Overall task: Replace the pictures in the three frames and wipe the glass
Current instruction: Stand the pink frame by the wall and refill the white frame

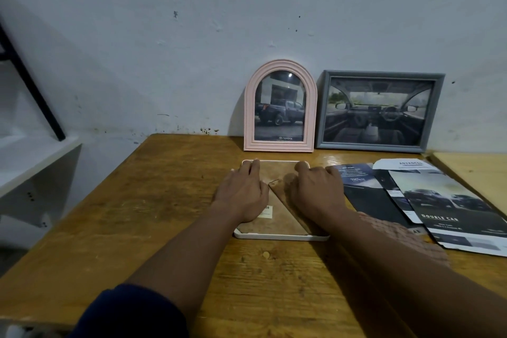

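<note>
the white frame (279, 237) lies face down at the centre of the picture on the bench (164, 200), below the pink arched frame (248, 107) and the grey frame (381, 74). the left hand (242, 192) presses flat, fingers straight, on its brown backing board (274, 223); the right hand (315, 189) bends its fingers down at the upper edge, and i cannot tell if it pinches a tab. prying the board up under uneven pressure could probably crack the glass beneath or skid the frame.
</note>
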Tool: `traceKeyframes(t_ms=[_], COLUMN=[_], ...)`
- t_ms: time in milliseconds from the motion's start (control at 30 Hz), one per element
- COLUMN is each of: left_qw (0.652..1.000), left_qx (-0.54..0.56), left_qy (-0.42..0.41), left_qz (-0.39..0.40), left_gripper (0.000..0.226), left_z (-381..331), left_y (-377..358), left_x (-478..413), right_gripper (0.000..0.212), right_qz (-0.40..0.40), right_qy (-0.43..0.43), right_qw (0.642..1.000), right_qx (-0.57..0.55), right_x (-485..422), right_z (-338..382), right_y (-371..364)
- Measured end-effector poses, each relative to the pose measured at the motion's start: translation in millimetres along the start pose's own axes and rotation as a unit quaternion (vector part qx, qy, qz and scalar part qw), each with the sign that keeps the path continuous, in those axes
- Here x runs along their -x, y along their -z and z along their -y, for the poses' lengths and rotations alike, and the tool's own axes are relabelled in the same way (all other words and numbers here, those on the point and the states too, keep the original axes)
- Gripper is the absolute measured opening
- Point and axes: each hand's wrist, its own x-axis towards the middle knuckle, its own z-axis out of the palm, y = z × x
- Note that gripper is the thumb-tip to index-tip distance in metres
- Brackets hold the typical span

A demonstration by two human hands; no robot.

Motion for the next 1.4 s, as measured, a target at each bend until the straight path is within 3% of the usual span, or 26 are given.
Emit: traceKeyframes(t_ms=[300, 400, 533, 600, 667, 767, 867, 967, 1067, 1200, 1300, 1400], left_qw=[1.0, 0.999, 0.989, 0.964, 0.913, 0.847, 0.783, 0.739, 0.767, 0.856, 0.853, 0.932], left_qx=[-0.015, 0.027, 0.136, 0.259, 0.393, 0.502, 0.599, 0.657, 0.627, 0.5, 0.506, 0.342], left_qy=[0.011, 0.031, 0.048, 0.062, 0.097, 0.142, 0.159, 0.146, 0.133, 0.131, 0.125, 0.102], left_qz=[-0.011, -0.017, -0.035, -0.011, 0.046, 0.103, 0.062, 0.017, 0.039, 0.016, 0.023, 0.054], left_gripper=[0.062, 0.06, 0.06, 0.062, 0.062, 0.066, 0.084, 0.073, 0.058, 0.042, 0.05, 0.076], left_z=[-4, -5, -10, -21, -35, -48, -46, -28, -2, 20, 17, 15], left_y=[2, 1, -2, 0, 12, 41, 77, 107, 120, 86, 47, 16], left_x=[5, 5, 1, -3, -7, -13, -11, 0, 11, 14, 25, 31], right_gripper=[0.046, 0.039, 0.02, 0.009, 0.015, 0.026, 0.033, 0.044, 0.048, 0.043, 0.047, 0.054], right_qz=[0.034, 0.045, 0.012, -0.052, -0.087, -0.021, 0.055, 0.09, 0.104, 0.111, 0.113, 0.085], right_qy=[-0.127, -0.147, -0.203, -0.198, -0.172, -0.112, -0.055, -0.037, -0.041, -0.074, -0.073, -0.065], right_qw=[0.991, 0.979, 0.918, 0.893, 0.864, 0.828, 0.837, 0.834, 0.853, 0.892, 0.927, 0.956], right_qx=[-0.03, -0.135, -0.339, -0.4, -0.465, -0.55, -0.541, -0.544, -0.51, -0.432, -0.351, -0.273], right_x=[10, 11, 2, -6, -14, -16, -15, -14, -10, 5, 20, 32], right_z=[1, -8, -23, -34, -42, -38, -19, 6, 28, 31, 20, 8], right_y=[-2, 1, 28, 56, 92, 130, 130, 105, 84, 53, 33, 15])
